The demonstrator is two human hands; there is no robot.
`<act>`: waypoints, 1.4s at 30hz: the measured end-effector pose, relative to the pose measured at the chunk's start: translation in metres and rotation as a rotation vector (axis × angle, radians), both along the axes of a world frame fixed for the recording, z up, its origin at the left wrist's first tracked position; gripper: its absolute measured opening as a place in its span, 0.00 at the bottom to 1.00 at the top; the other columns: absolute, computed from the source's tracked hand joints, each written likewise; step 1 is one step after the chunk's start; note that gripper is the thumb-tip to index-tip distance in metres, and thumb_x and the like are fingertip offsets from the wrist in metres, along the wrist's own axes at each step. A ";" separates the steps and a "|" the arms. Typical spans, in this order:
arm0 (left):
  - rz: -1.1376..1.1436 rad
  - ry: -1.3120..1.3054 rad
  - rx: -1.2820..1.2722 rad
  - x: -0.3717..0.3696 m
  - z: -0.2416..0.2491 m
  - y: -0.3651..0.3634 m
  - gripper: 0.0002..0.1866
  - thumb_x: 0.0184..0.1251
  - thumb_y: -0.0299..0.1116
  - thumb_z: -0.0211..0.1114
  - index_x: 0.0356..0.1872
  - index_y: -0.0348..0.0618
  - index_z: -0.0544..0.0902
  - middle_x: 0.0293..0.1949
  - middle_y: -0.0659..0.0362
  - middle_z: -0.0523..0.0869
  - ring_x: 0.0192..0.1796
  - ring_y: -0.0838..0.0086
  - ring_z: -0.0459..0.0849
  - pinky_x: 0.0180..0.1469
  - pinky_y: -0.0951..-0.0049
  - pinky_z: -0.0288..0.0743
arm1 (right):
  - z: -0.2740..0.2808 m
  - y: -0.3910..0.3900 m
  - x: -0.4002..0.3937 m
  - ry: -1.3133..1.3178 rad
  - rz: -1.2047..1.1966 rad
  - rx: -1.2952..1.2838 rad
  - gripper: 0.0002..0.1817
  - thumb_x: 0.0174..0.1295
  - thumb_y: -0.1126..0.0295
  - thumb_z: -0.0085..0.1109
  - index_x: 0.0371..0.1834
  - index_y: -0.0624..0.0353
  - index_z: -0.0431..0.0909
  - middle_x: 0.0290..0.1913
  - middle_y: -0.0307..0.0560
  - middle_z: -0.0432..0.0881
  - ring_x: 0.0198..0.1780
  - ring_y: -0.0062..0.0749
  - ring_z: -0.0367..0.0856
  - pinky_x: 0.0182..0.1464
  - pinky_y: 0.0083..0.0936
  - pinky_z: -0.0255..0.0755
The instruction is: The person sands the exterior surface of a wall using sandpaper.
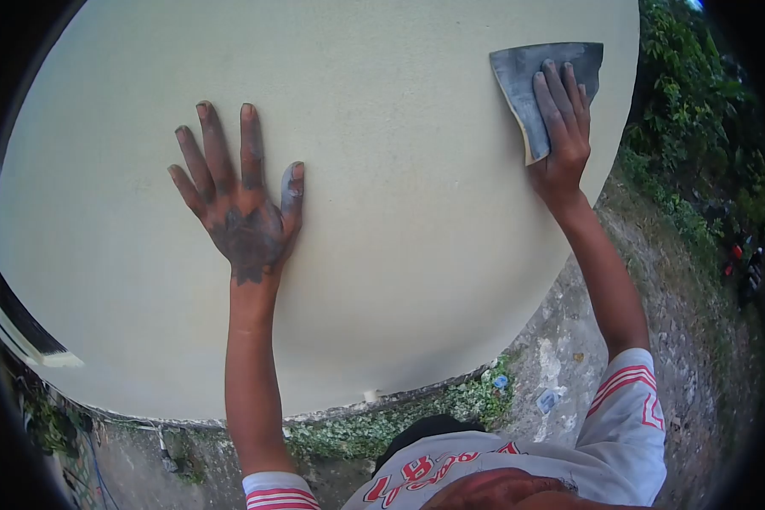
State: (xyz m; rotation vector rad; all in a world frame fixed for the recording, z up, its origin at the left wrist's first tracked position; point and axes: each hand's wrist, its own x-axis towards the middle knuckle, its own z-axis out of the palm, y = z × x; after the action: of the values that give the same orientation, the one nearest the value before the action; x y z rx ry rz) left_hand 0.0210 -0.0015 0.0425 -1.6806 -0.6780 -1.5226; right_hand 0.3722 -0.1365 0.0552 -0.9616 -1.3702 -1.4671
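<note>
My left hand [245, 200] lies flat on a large cream-coloured wall [382, 238], its fingers spread and nothing under them that I can see. Grey dust coats those fingers, and a dark tattoo covers the back of the hand. Up at the wall's right side, my right hand [565, 127] presses a sheet of dark grey sandpaper [518, 72] against the surface. Its fingers lie over the sheet while the thumb side is hidden. The sheet's lower left edge curls away, showing a pale backing.
Below the wall run low green plants [357, 433] and rough grey ground [561, 348] with some litter. Leafy bushes [688, 110] grow beyond the right edge. A small white stub [371, 396] sticks out at the wall's lower edge. A dark opening [21, 314] lies at lower left.
</note>
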 end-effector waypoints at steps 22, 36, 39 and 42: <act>0.155 0.261 -0.004 0.018 -0.072 -0.009 0.40 0.79 0.61 0.49 0.84 0.52 0.59 0.85 0.45 0.50 0.86 0.44 0.41 0.83 0.37 0.30 | -0.168 -0.013 0.001 0.274 -0.017 -0.155 0.23 0.66 0.68 0.63 0.66 0.44 0.82 0.74 0.34 0.78 0.81 0.42 0.65 0.83 0.51 0.50; 0.124 0.133 -0.093 0.021 -0.078 -0.006 0.37 0.73 0.71 0.49 0.81 0.77 0.65 0.84 0.59 0.58 0.87 0.51 0.47 0.85 0.42 0.27 | -0.162 0.016 -0.059 0.281 0.067 -0.117 0.25 0.70 0.58 0.63 0.67 0.58 0.81 0.74 0.49 0.78 0.81 0.61 0.62 0.82 0.61 0.42; 0.153 0.139 -0.088 0.019 -0.076 -0.010 0.36 0.73 0.69 0.51 0.79 0.73 0.69 0.83 0.57 0.61 0.86 0.53 0.48 0.85 0.45 0.28 | -0.119 0.017 -0.063 0.378 0.127 0.008 0.30 0.71 0.56 0.62 0.71 0.65 0.76 0.75 0.57 0.75 0.82 0.66 0.58 0.81 0.63 0.41; 0.150 0.161 -0.103 0.019 -0.076 -0.013 0.34 0.72 0.72 0.51 0.78 0.81 0.68 0.83 0.65 0.61 0.86 0.56 0.51 0.86 0.46 0.29 | -0.136 0.026 -0.087 0.176 0.106 -0.154 0.25 0.73 0.59 0.58 0.69 0.59 0.79 0.73 0.52 0.78 0.82 0.64 0.60 0.83 0.61 0.39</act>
State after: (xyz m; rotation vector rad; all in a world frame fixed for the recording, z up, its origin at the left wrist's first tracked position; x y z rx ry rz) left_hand 0.0400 -0.0148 -0.0339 -1.7652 -0.7887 -1.2518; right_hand 0.2849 -0.1110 -0.0808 -1.0720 -1.3969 -1.1834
